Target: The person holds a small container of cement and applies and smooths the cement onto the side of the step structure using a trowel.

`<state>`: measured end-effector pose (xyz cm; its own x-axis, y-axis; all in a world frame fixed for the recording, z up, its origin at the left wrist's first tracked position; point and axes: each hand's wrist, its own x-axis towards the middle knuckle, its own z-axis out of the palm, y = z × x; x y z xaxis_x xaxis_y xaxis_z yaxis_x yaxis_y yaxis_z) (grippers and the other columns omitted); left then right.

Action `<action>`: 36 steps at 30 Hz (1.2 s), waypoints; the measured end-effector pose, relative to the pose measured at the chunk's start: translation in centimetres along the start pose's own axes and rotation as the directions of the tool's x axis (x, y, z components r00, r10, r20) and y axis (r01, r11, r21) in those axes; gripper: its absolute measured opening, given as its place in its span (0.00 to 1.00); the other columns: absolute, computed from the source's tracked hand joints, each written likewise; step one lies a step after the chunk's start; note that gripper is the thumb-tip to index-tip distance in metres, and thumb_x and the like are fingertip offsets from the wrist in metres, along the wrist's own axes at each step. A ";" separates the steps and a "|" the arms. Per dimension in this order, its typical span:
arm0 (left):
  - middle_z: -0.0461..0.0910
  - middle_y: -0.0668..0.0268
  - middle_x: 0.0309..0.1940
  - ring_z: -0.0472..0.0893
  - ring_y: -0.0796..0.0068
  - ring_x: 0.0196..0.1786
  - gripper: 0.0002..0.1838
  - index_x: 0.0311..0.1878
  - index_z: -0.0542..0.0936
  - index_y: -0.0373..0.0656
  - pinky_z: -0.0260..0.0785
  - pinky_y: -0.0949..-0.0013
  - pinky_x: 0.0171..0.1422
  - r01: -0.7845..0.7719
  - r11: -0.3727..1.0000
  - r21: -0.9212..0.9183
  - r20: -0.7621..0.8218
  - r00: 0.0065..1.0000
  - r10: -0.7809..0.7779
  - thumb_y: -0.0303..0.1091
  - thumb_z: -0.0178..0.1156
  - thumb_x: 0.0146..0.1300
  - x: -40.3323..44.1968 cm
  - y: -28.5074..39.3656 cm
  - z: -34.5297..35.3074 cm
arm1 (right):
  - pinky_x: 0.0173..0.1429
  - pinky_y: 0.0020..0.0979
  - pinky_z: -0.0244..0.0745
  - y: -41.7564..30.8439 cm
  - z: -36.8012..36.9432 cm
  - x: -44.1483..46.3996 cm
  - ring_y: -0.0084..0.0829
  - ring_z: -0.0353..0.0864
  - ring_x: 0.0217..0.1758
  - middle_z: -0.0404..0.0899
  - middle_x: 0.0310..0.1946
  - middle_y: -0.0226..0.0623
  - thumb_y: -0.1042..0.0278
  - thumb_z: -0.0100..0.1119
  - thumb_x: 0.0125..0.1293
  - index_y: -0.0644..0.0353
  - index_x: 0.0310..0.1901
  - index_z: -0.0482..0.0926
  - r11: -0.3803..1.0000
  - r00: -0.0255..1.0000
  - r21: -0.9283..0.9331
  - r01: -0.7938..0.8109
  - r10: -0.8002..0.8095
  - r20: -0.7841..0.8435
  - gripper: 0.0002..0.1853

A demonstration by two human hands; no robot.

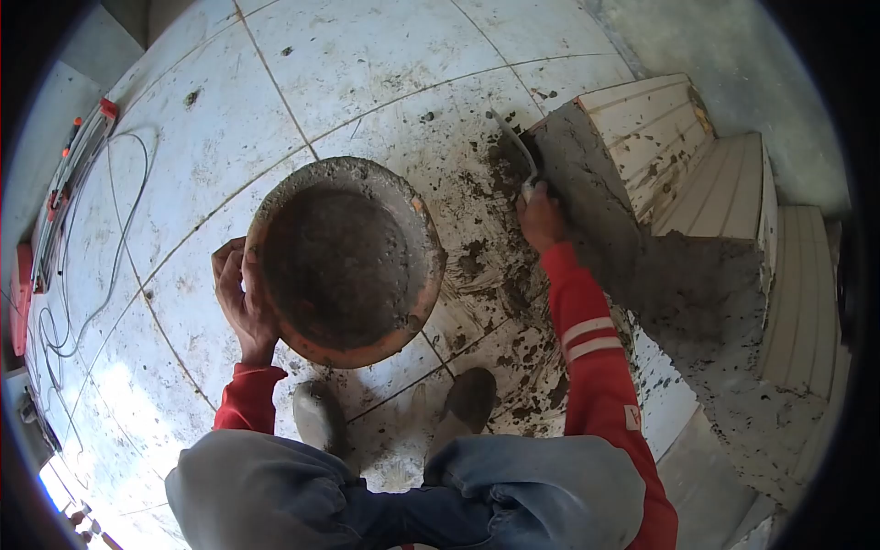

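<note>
1. The tiled floor spreads beneath everything, splashed with dark grey spots, most thickly between the bowl and the steps.
2. At the right, the steps have pale, ribbed faces; wet cement covers much of their tops.
3. The bowl sits left of centre, beyond the boots. It is round, so no long axis stands out, and its rim is crusted. Inside is grey cement; how deep cannot be told, nor whether the base touches the floor.
4. The left hand grasps the bowl's left side, fingers bent against the wall.
5. The right hand is clenched round the trowel's handle, beside the left edge of the steps' cement. It is the nearer hand to the steps; the bowl lies to its left and nearer the person.
6. The trowel, seen nearly edge-on, points far and left, between bowl and steps.
</note>
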<state>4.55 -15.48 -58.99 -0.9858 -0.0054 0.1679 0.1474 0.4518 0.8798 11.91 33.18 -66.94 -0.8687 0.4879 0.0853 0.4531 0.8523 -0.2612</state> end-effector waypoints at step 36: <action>0.80 0.56 0.52 0.79 0.63 0.55 0.20 0.51 0.85 0.30 0.70 0.62 0.65 -0.065 0.998 -0.001 -0.004 0.998 0.065 0.40 0.54 0.85 0.4 -0.5 0.3 | 0.52 0.64 0.83 -1.2 -0.1 0.4 0.69 0.86 0.50 0.85 0.46 0.70 0.61 0.62 0.77 0.63 0.60 0.71 0.990 0.987 -0.004 -0.141 0.141 0.071 0.19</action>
<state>4.08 -15.43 -59.45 -0.9738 0.0202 0.2265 0.2111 0.4502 0.8676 11.00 32.34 -66.53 -0.8080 0.5889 -0.0205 0.5720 0.7756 -0.2669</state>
